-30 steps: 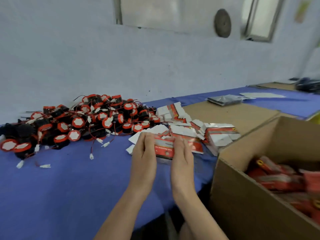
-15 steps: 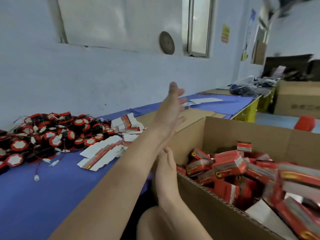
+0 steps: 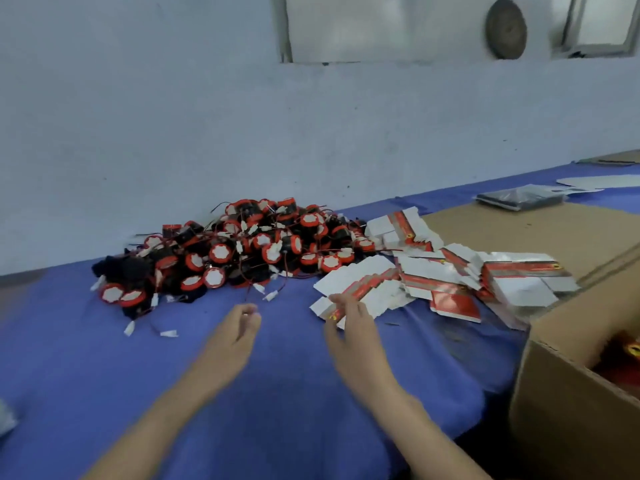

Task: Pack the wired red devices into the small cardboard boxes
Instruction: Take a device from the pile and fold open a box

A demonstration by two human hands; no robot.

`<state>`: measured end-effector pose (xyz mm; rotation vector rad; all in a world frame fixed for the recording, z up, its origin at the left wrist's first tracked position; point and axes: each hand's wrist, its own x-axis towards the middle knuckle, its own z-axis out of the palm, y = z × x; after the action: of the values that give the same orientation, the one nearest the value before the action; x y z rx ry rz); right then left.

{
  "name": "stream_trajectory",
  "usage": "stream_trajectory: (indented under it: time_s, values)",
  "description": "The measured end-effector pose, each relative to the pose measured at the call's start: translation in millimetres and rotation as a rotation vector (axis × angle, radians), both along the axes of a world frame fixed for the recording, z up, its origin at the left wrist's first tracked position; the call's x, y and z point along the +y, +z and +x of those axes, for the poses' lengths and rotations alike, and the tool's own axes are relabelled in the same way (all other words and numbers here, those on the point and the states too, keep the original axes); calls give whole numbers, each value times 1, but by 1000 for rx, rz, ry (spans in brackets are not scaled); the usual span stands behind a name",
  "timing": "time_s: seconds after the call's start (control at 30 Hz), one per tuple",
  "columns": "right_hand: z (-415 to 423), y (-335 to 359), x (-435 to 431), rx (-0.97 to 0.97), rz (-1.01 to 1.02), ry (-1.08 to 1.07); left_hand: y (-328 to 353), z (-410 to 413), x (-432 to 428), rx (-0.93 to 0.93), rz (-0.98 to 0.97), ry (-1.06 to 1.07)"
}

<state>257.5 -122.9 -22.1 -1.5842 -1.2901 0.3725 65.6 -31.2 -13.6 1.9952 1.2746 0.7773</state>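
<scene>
Wired red devices [image 3: 242, 247] piled unpacked on counter [image 3: 104, 393]; small boxes [image 3: 436, 275] flat beside; some packed in carton [image 3: 561, 410]. Left grip [image 3: 239, 329] loose, empty; right grip [image 3: 349, 327] seemingly pinching nearest flat box [image 3: 367, 291], blurred.

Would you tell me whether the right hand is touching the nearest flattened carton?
Touching: the head view shows the right hand pinching the near end of the flattened carton.

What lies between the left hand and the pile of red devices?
In the head view, blue tablecloth crossed by loose red wires with white connectors.
</scene>
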Motion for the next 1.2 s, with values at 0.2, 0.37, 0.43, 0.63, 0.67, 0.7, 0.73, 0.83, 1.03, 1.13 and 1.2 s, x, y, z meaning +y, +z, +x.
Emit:
stream_trajectory:
  time_s: [0.2, 0.37, 0.43, 0.63, 0.67, 0.7, 0.73, 0.83, 1.03, 1.13, 1.2]
  values:
    - [27, -31, 76, -685, -457, -115, -68, -55, 21, 270, 304, 142]
    - [42, -40, 94, -909, -502, -93, -69, -54, 24, 342, 384, 93]
    - [44, -42, 88, -982, -456, -123, -69, -54, 25, 334, 365, 98]
    - [35, -38, 84, -837, -345, 97, -69, -55, 27, 192, 270, 134]
    - [33, -38, 82, -786, -358, 177, -69, -55, 27, 164, 242, 149]
    - [29, -38, 79, -778, -362, 250, -69, -55, 28, 127, 210, 170]
    - [25, -40, 76, -778, -351, 315, -68, -54, 28, 82, 174, 193]
    - [8, -43, 69, -658, -284, 471, -61, -49, 32, -57, 73, 284]
    - [-11, -41, 75, -380, -214, 657, -64, -38, 32, 127, 348, 183]
    - [-9, -39, 89, -375, -116, 402, -65, -38, 28, 264, 416, 3]
    - [-6, -39, 97, -428, -203, 250, -65, -37, 27, 343, 361, -113]
